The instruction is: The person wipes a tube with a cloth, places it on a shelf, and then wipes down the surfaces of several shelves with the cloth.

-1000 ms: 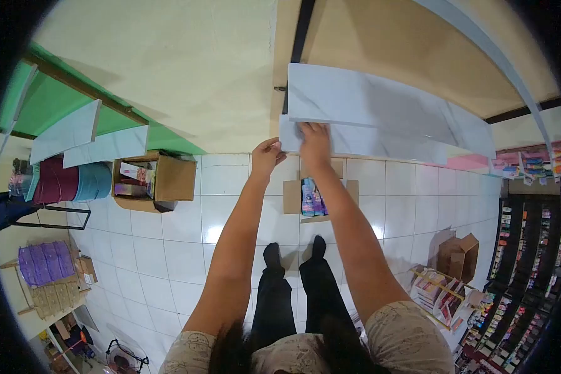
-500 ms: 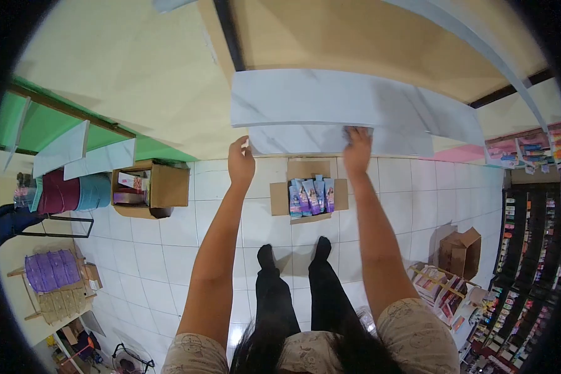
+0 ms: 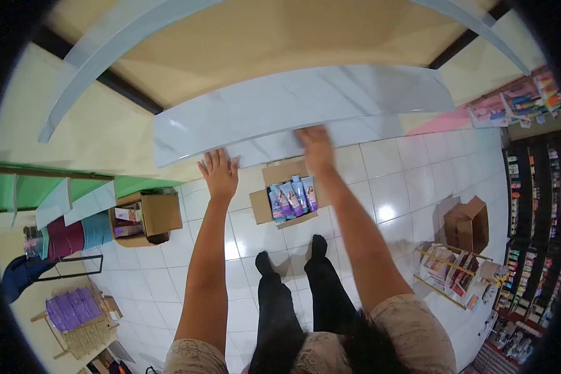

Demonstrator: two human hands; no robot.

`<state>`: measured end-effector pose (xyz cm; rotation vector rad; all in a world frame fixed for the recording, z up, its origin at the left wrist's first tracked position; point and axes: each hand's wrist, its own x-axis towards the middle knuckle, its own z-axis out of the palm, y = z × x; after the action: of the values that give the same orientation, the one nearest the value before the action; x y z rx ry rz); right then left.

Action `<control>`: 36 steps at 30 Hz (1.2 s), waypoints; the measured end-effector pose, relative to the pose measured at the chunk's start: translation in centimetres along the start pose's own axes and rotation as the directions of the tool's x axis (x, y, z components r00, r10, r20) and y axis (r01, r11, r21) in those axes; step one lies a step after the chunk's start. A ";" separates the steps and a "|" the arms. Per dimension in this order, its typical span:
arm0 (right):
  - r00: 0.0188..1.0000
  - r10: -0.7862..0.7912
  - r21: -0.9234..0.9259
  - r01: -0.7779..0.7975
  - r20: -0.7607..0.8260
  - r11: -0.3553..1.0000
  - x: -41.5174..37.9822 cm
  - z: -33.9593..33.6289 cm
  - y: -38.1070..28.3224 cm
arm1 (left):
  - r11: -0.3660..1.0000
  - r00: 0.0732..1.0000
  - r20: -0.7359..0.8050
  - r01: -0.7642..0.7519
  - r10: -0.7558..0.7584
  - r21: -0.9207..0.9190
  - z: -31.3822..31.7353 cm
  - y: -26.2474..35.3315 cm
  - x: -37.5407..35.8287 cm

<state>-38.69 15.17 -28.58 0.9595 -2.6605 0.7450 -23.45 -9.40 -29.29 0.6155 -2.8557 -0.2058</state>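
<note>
I saw the upper shelf point(image 3: 305, 100) at twelve o'clock from the left hand point(image 3: 221, 181), fingers point(image 3: 215, 159) spread; the right hand point(image 3: 318, 153) blurred, its fingers I could not tell.

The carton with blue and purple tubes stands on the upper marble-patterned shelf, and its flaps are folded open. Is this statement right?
Not quite. The carton is not on the upper shelf; the head view shows it standing on the white tiled floor. The blue and purple tubes and the open flaps are as you say.
</note>
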 end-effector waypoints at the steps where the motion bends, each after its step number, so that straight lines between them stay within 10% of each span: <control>1: 0.999 0.033 -0.074 -0.036 -0.038 0.997 -0.4 -1.2 3.7 | 1.000 1.000 0.005 0.003 -0.003 0.006 0.1 0.1 0.0; 8: 0.892 0.338 -0.199 -0.406 -0.301 0.892 -1.9 -6.5 13.8 | 0.997 0.989 0.137 0.044 -0.051 0.058 -0.4 0.1 0.2; 17: 1.000 -0.025 0.145 0.022 0.018 0.989 -1.0 0.2 -3.8 | 0.989 0.971 0.210 0.089 -0.113 0.118 0.1 -0.4 0.8; 28: 0.913 0.387 -0.105 -0.401 -0.130 0.910 -1.5 -10.6 19.4 | 0.988 0.975 0.194 0.089 -0.112 0.123 0.1 -0.5 0.9; 36: 0.919 0.383 -0.111 -0.392 -0.092 0.913 -6.4 -12.1 15.9 | 0.977 0.953 0.252 0.127 -0.168 0.170 -0.1 -0.3 1.0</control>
<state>-43.73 35.46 -26.79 0.3648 -2.8289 0.6550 -24.20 -10.15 -29.08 0.8969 -3.1052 -0.1008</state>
